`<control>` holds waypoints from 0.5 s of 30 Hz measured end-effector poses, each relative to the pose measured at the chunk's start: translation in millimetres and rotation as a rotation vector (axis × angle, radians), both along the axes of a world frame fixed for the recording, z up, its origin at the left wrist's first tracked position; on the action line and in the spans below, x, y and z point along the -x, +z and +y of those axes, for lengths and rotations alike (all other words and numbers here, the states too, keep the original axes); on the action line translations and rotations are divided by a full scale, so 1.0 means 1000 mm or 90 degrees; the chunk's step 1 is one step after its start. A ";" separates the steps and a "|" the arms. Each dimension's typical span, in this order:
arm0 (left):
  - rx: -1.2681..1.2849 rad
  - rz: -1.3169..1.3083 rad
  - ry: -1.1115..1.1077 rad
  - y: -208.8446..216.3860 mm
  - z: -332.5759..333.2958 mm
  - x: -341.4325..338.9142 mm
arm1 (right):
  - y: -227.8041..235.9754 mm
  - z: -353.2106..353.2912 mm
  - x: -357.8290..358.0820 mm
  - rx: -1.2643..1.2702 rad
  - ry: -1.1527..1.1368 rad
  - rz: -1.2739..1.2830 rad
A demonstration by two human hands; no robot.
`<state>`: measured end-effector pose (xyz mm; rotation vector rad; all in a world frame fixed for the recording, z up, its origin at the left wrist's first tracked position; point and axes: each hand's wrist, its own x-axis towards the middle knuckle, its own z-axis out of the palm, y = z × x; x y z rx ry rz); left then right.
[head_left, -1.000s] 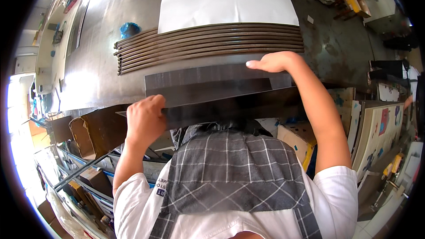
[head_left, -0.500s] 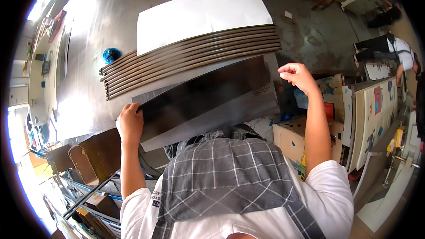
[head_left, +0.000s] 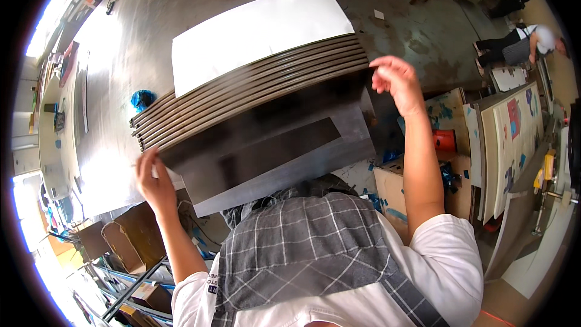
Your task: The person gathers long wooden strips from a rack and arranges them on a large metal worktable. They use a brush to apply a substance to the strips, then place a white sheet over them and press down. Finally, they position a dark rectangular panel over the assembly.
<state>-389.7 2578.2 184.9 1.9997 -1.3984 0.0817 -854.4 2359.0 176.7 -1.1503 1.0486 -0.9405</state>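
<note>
Several long dark ribbed metal strips (head_left: 266, 71) lie side by side on the big metal table (head_left: 118, 154). Along their near side runs a dark, glossy metal panel (head_left: 266, 109), its long upper edge against the nearest strip. At the panel's left end is my left hand (head_left: 155, 183), fingers apart and slightly blurred, fingertips at the corner. My right hand (head_left: 399, 85) is at the opposite end, fingers loosely bent and apart, fingertips close to the corner. Closer to me, a flat grey metal sheet (head_left: 302, 163) with a darker rectangular area lies at the table edge.
A large white sheet (head_left: 260, 27) lies behind the strips, and a blue crumpled item (head_left: 143, 100) sits left of them. Cardboard boxes (head_left: 393, 188) and leaning boards (head_left: 508, 139) stand at the right. Another person (head_left: 520, 45) bends over in the far right background.
The dark panel has moved away from me, up against the row of strips. My left hand has loosened and shifted left; my right hand has come to the panel's right end.
</note>
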 end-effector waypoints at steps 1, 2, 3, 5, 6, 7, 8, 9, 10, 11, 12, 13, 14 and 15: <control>0.067 0.019 0.032 0.009 -0.013 0.004 | 0.012 -0.008 0.001 0.056 0.011 -0.061; 0.151 0.015 0.031 0.017 -0.029 0.007 | 0.021 -0.017 -0.001 0.093 -0.018 -0.090; 0.235 0.013 0.029 0.021 -0.047 0.009 | 0.026 -0.026 -0.003 0.131 -0.048 -0.118; 0.289 0.030 0.106 0.022 -0.083 0.016 | 0.022 -0.051 -0.007 0.165 -0.099 -0.080; 0.262 0.025 0.180 0.015 -0.103 0.018 | 0.018 -0.066 -0.007 0.181 -0.126 -0.059; 0.276 0.087 0.178 0.004 -0.124 0.017 | 0.004 -0.083 -0.007 0.157 -0.141 -0.092; 0.259 0.163 0.190 -0.010 -0.144 0.017 | -0.008 -0.096 -0.012 0.123 -0.164 -0.108; 0.309 0.345 0.154 -0.030 -0.170 0.022 | -0.020 -0.107 -0.009 0.093 -0.197 -0.119; 0.332 0.409 0.168 -0.057 -0.189 0.009 | -0.032 -0.120 -0.011 0.016 -0.205 -0.146; 0.442 0.536 0.165 -0.080 -0.208 0.005 | -0.046 -0.134 -0.014 -0.061 -0.210 -0.171; 0.462 0.638 0.202 -0.098 -0.225 0.003 | -0.065 -0.149 -0.011 -0.127 -0.201 -0.202; 0.485 0.776 0.314 -0.095 -0.239 0.020 | -0.081 -0.160 -0.012 -0.195 -0.247 -0.228; 0.453 0.909 0.344 -0.108 -0.250 0.013 | -0.096 -0.169 -0.010 -0.234 -0.285 -0.239; 0.416 1.040 0.375 -0.126 -0.257 0.002 | -0.111 -0.177 -0.009 -0.272 -0.320 -0.250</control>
